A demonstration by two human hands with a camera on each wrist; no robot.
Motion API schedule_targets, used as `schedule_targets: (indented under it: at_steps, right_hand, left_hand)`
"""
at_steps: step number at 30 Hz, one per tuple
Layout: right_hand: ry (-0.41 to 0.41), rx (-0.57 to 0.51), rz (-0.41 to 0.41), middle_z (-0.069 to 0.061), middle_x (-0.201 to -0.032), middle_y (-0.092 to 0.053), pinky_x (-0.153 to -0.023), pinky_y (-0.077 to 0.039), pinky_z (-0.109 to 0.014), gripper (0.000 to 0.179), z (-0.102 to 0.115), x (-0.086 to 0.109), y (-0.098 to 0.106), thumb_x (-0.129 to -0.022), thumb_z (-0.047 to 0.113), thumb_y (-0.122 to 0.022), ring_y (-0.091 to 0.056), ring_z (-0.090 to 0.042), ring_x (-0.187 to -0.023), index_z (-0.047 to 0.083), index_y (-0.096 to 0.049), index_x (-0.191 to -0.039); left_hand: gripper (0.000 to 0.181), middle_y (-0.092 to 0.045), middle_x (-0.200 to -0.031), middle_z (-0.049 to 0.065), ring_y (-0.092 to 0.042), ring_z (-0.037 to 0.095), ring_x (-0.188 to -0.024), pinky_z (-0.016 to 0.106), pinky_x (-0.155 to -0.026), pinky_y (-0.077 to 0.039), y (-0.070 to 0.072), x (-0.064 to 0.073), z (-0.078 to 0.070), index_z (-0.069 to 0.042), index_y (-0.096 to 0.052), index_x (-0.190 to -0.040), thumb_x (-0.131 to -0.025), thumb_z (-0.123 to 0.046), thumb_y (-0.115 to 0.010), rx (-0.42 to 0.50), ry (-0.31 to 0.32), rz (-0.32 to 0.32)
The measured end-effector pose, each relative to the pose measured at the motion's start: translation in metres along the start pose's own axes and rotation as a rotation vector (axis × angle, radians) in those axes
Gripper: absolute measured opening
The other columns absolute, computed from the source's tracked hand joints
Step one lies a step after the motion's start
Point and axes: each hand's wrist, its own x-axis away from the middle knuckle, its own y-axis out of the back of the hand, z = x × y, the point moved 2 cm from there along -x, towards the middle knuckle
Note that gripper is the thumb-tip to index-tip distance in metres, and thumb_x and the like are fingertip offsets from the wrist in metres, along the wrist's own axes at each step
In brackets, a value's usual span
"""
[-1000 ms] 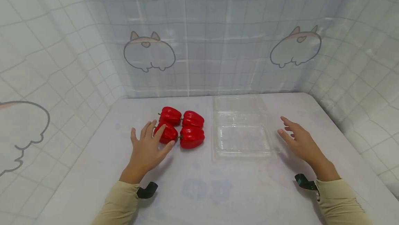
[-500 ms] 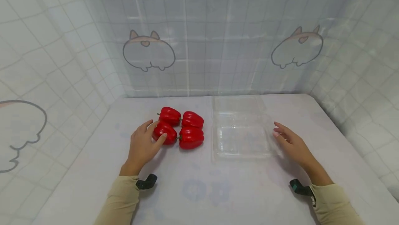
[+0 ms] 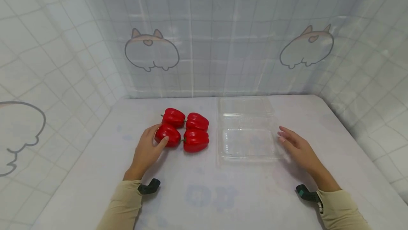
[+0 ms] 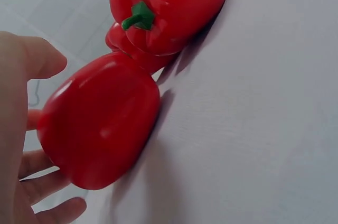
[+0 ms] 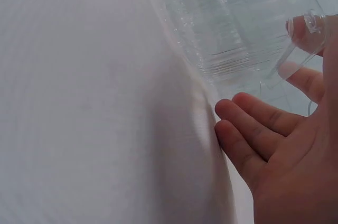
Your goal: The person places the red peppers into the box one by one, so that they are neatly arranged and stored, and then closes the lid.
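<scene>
Several red bell peppers sit in a close group left of the middle in the head view. My left hand (image 3: 147,150) is curled round the front-left bell pepper (image 3: 168,135), thumb on its near side and fingers along its left. In the left wrist view that bell pepper (image 4: 100,121) lies between the thumb and the fingers, its stem hidden. To the right stands a clear plastic clamshell box (image 3: 250,143), its lid (image 3: 244,105) folded back. My right hand (image 3: 299,148) is at the box's right edge, fingers relaxed. The right wrist view shows fingertips right at the clear plastic wall (image 5: 232,34).
The front-right bell pepper (image 3: 196,140) is close beside the gripped one. Two more, a back-left bell pepper (image 3: 173,117) and a back-right bell pepper (image 3: 197,121), stand behind. A white cloth covers the table (image 3: 210,194); a grid-patterned curtain (image 3: 223,46) hangs behind it.
My left hand has gone from spread fingers over the front-left bell pepper to curling round it. My right hand has moved slightly left, towards the box's edge.
</scene>
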Motion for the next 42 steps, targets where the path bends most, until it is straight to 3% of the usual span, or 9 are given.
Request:
schedule_targets:
  at_steps: [3, 6, 22, 27, 30, 33, 34, 38, 42]
  right_hand:
    - [0.009, -0.016, -0.003, -0.019, -0.142, -0.055, -0.103, -0.04, -0.023, 0.056, 0.001, 0.003, -0.001, -0.105, 0.033, -0.054, -0.05, -0.036, -0.132, 0.01, -0.039, -0.154]
    - [0.029, -0.039, 0.0, -0.02, -0.141, -0.055, -0.091, -0.032, -0.003, 0.055, 0.003, 0.005, -0.002, -0.104, 0.03, -0.055, -0.051, -0.037, -0.13, 0.008, -0.04, -0.153]
    - [0.052, -0.022, 0.017, -0.023, -0.14, -0.055, -0.092, -0.031, -0.003, 0.057, 0.006, 0.006, -0.009, -0.103, 0.024, -0.058, -0.051, -0.04, -0.13, 0.005, -0.038, -0.153]
    - [0.066, -0.03, 0.01, -0.023, -0.14, -0.055, -0.092, -0.032, -0.002, 0.057, 0.005, 0.005, -0.009, -0.104, 0.026, -0.057, -0.052, -0.04, -0.129, 0.004, -0.038, -0.152]
    - [0.054, -0.022, 0.012, -0.023, -0.14, -0.055, -0.104, -0.04, -0.019, 0.057, 0.005, 0.005, -0.009, -0.104, 0.028, -0.056, -0.052, -0.039, -0.13, 0.005, -0.038, -0.153]
    - [0.05, -0.019, 0.015, -0.022, -0.14, -0.055, -0.107, -0.042, -0.031, 0.057, 0.006, 0.005, -0.009, -0.104, 0.028, -0.057, -0.051, -0.039, -0.13, 0.006, -0.038, -0.153]
    - [0.051, -0.019, 0.014, -0.022, -0.14, -0.056, -0.107, -0.042, -0.031, 0.057, 0.007, 0.005, -0.009, -0.104, 0.028, -0.057, -0.052, -0.039, -0.13, 0.006, -0.038, -0.153]
    - [0.064, -0.025, 0.002, -0.022, -0.139, -0.057, -0.095, -0.034, -0.006, 0.057, 0.007, 0.005, -0.008, -0.104, 0.028, -0.057, -0.053, -0.04, -0.129, 0.007, -0.038, -0.153]
    - [0.084, -0.05, 0.001, -0.024, -0.138, -0.056, -0.092, -0.031, -0.001, 0.056, 0.006, 0.004, -0.011, -0.103, 0.025, -0.058, -0.052, -0.041, -0.129, 0.005, -0.038, -0.152]
  left_hand:
    - [0.068, -0.041, -0.149, 0.017, -0.041, 0.036, -0.134, 0.06, -0.099, -0.047, -0.003, 0.001, 0.002, -0.01, -0.039, -0.15, -0.094, -0.036, -0.067, 0.045, 0.017, -0.007]
    - [0.07, -0.042, -0.149, 0.017, -0.044, 0.036, -0.132, 0.057, -0.097, -0.048, -0.005, 0.002, 0.003, -0.007, -0.038, -0.15, -0.094, -0.037, -0.067, 0.075, 0.03, -0.02]
    - [0.078, -0.044, -0.147, 0.017, -0.049, 0.036, -0.125, 0.053, -0.097, -0.05, -0.01, 0.003, 0.011, -0.007, -0.03, -0.15, -0.092, -0.041, -0.07, 0.15, 0.118, -0.029]
    - [0.077, -0.045, -0.148, 0.014, -0.047, 0.035, -0.128, 0.056, -0.097, -0.049, -0.008, 0.001, 0.011, -0.015, -0.033, -0.154, -0.091, -0.038, -0.071, 0.117, 0.024, -0.036]
    - [0.074, -0.044, -0.15, 0.014, -0.044, 0.036, -0.133, 0.059, -0.097, -0.048, -0.008, 0.0, 0.01, -0.023, -0.034, -0.157, -0.093, -0.035, -0.069, 0.057, -0.052, -0.033]
    - [0.07, -0.043, -0.15, 0.014, -0.041, 0.037, -0.135, 0.061, -0.096, -0.048, -0.007, 0.0, 0.011, -0.026, -0.038, -0.156, -0.094, -0.035, -0.068, 0.028, -0.073, -0.023]
    - [0.071, -0.042, -0.15, 0.015, -0.041, 0.037, -0.135, 0.061, -0.095, -0.048, -0.008, 0.0, 0.011, -0.026, -0.038, -0.156, -0.093, -0.036, -0.069, 0.025, -0.069, -0.015]
    - [0.08, -0.039, -0.151, 0.014, -0.04, 0.037, -0.136, 0.062, -0.093, -0.049, -0.01, -0.001, 0.011, -0.026, -0.035, -0.156, -0.087, -0.038, -0.076, 0.028, -0.041, 0.016]
    - [0.09, -0.037, -0.153, 0.013, -0.039, 0.037, -0.137, 0.062, -0.093, -0.049, -0.013, 0.0, 0.015, -0.025, -0.031, -0.156, -0.082, -0.036, -0.081, 0.011, -0.028, 0.037]
